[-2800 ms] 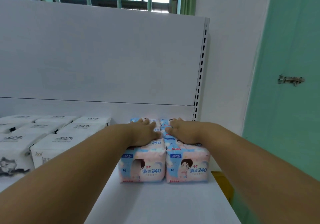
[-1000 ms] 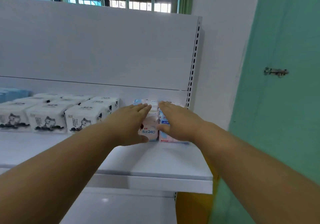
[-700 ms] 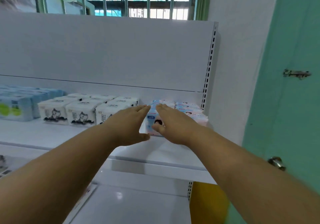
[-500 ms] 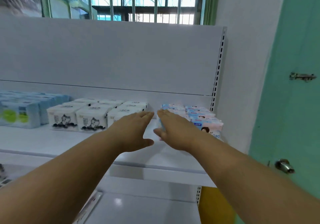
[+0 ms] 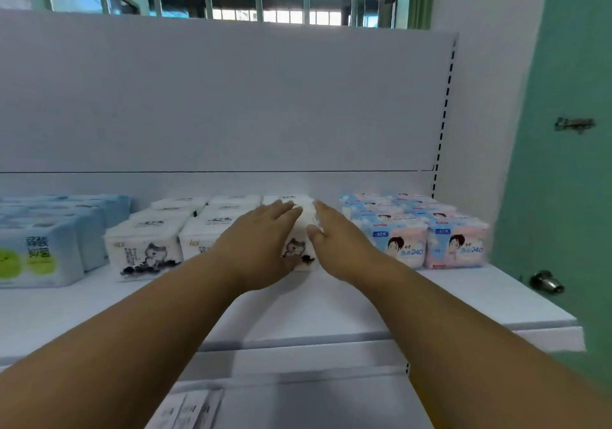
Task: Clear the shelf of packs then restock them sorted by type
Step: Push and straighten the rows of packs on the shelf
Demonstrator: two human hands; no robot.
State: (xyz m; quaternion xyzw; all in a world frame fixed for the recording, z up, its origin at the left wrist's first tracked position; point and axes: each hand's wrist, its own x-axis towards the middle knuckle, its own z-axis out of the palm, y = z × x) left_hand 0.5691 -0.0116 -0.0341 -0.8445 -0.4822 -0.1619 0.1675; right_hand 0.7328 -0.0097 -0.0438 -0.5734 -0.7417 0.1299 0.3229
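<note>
On the white shelf [image 5: 364,309] stand three groups of packs. Pale blue packs with green dots [image 5: 39,249] are at the left, white packs with a cat drawing [image 5: 145,246] in the middle, pink-and-blue packs marked 240 [image 5: 417,233] at the right. My left hand [image 5: 261,243] and my right hand [image 5: 341,243] reach out side by side with straight fingers over the rightmost row of white cat packs [image 5: 298,249]. Whether the palms touch that row I cannot tell. Neither hand holds anything.
The white back panel [image 5: 231,103] rises behind the packs, with a slotted upright [image 5: 443,123] at its right end. A green door with a latch [image 5: 574,124] and a knob [image 5: 546,281] stands right of the shelf. A lower shelf [image 5: 298,402] with papers lies below.
Both hands have left the pink-and-blue packs and moved left to the rightmost white cat packs. The view has swung left, so the blue packs now show.
</note>
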